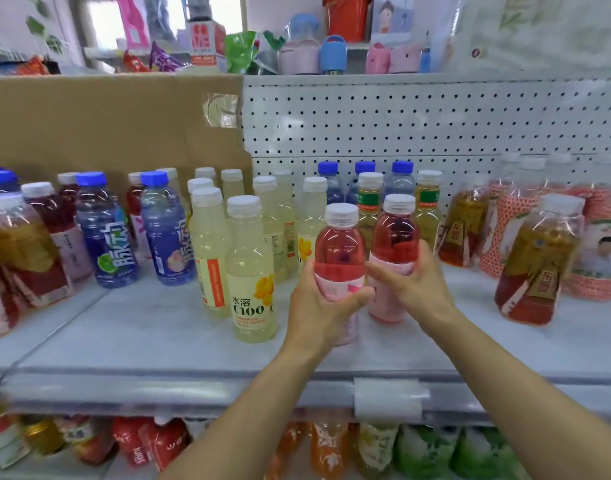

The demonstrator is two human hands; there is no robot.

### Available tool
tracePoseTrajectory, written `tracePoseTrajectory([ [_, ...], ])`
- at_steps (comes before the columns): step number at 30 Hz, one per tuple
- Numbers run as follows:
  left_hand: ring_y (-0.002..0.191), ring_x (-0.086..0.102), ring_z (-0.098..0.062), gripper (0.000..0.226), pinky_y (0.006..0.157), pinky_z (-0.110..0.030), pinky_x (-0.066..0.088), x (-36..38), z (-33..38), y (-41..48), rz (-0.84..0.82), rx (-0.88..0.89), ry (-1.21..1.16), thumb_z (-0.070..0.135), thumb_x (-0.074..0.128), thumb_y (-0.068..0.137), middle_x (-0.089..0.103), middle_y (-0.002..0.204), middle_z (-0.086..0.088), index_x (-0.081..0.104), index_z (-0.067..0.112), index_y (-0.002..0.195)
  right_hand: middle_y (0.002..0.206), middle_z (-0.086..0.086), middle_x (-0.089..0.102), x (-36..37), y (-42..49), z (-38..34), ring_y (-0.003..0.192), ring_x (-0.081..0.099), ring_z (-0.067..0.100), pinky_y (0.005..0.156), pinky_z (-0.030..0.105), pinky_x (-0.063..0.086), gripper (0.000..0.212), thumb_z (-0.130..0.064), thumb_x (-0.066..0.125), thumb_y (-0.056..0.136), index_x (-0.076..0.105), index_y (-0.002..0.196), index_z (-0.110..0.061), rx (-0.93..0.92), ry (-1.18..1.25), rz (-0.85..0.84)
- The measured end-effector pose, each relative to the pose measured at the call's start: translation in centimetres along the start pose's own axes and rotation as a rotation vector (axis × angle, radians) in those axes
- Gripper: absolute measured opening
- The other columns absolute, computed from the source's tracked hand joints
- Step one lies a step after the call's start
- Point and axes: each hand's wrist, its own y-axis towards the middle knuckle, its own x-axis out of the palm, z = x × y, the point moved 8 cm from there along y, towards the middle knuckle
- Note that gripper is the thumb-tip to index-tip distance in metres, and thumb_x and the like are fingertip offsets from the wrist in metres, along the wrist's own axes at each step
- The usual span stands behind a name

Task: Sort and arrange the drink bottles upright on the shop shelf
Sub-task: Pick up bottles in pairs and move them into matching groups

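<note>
Two pink drink bottles with white caps stand upright side by side at the middle of the grey shop shelf (151, 334). My left hand (318, 306) grips the nearer pink bottle (339, 251) round its lower half. My right hand (411, 282) grips the second pink bottle (396, 237) just to the right. I cannot tell whether the bottles' bases touch the shelf.
Pale yellow C100 bottles (250, 271) stand just left of my hands, blue bottles (105, 233) and red drinks further left. Amber tea bottles (536, 261) stand at the right, blue-capped bottles (399, 181) behind by the pegboard (418, 123). More drinks fill the lower shelf.
</note>
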Motion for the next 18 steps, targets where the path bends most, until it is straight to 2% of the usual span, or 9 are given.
tracePoseTrajectory([
  [4, 0.08, 0.072, -0.007, 0.054, 0.066, -0.017, 0.054, -0.5, 0.7, -0.8, 0.045, -0.001, -0.033, 0.02, 0.093, 0.065, 0.075, 0.092, 0.009, 0.062, 0.027, 0.109, 0.094, -0.012, 0.072, -2.1, -2.0, -1.6, 0.081, 0.068, -0.002, 0.065, 0.017, 0.051, 0.049, -0.031, 0.089, 0.069, 0.061, 0.109, -0.03, -0.07, 0.069, 0.003],
  [8, 0.081, 0.072, -0.008, 0.055, 0.066, -0.019, 0.057, -1.2, 2.3, -2.2, 0.044, 0.014, -0.049, 0.042, 0.091, 0.061, 0.074, 0.092, 0.01, 0.062, 0.033, 0.107, 0.092, -0.013, 0.072, -3.2, -3.8, -3.8, 0.08, 0.07, 0.004, 0.067, 0.028, 0.053, 0.048, -0.041, 0.087, 0.064, 0.061, 0.104, -0.036, -0.091, 0.133, -0.04],
  [10, 0.08, 0.071, -0.005, 0.057, 0.063, -0.015, 0.055, -2.0, 3.2, -3.0, 0.072, 0.04, -0.046, 0.051, 0.086, 0.056, 0.073, 0.091, 0.013, 0.062, 0.037, 0.106, 0.092, -0.012, 0.072, -3.2, -4.7, -4.6, 0.08, 0.07, 0.006, 0.067, 0.029, 0.053, 0.051, -0.045, 0.084, 0.059, 0.06, 0.103, -0.036, -0.096, 0.15, -0.066],
  [13, 0.083, 0.07, 0.0, 0.054, 0.06, -0.007, 0.051, -3.3, 4.2, -4.2, 0.088, 0.057, -0.044, 0.05, 0.087, 0.06, 0.072, 0.094, 0.018, 0.061, 0.042, 0.106, 0.091, -0.011, 0.071, -2.6, -6.3, -5.4, 0.079, 0.07, 0.007, 0.067, 0.031, 0.054, 0.05, -0.045, 0.084, 0.06, 0.06, 0.102, -0.037, -0.106, 0.167, -0.105],
  [16, 0.084, 0.07, 0.0, 0.053, 0.06, -0.006, 0.05, -5.0, 4.9, -5.4, 0.106, 0.055, -0.072, 0.046, 0.086, 0.064, 0.072, 0.095, 0.017, 0.06, 0.04, 0.11, 0.091, -0.009, 0.071, -1.5, -7.8, -6.4, 0.08, 0.071, 0.009, 0.066, 0.031, 0.055, 0.051, -0.044, 0.09, 0.061, 0.06, 0.102, -0.036, -0.119, 0.19, -0.128],
  [18, 0.086, 0.07, -0.001, 0.056, 0.061, -0.007, 0.051, -6.3, 5.3, -6.2, 0.114, 0.063, -0.087, 0.047, 0.083, 0.064, 0.072, 0.096, 0.016, 0.06, 0.037, 0.114, 0.092, -0.01, 0.071, -0.4, -8.7, -7.3, 0.079, 0.071, 0.009, 0.064, 0.028, 0.055, 0.053, -0.047, 0.086, 0.059, 0.06, 0.103, -0.034, -0.125, 0.194, -0.139],
])
